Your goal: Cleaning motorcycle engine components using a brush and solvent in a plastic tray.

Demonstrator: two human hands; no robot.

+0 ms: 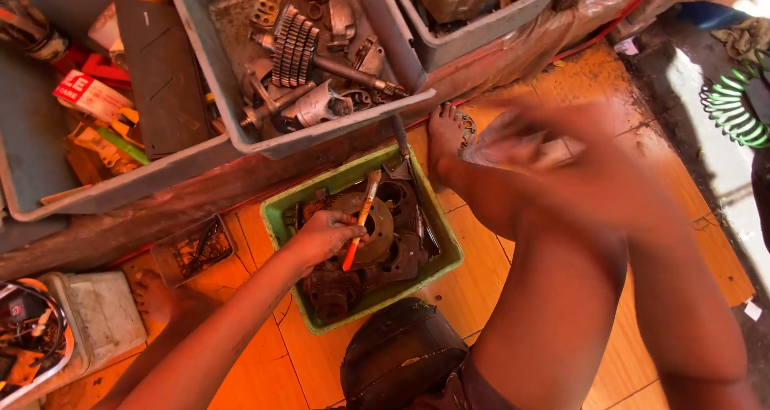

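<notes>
L hand point(321, 237) fingers hold a brush point(362, 217) over rusty parts point(377, 241) in green tray point(277, 217), floor center. R hand point(529, 141) blurred, far right w/ clear bag point(497, 137); grip can't tell.

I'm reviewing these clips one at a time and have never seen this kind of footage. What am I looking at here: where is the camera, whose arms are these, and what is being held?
There is no machine here. A person wears a camera on the head, so this one view looks down at their own arms, knees and bare feet on an orange floor. The left hand holds a brush with an orange handle over greasy metal engine parts in a green tray. The right hand is blurred by motion, so what it holds cannot be told. Behind are grey bins; one holds a gear shaft and other metal parts.
</notes>
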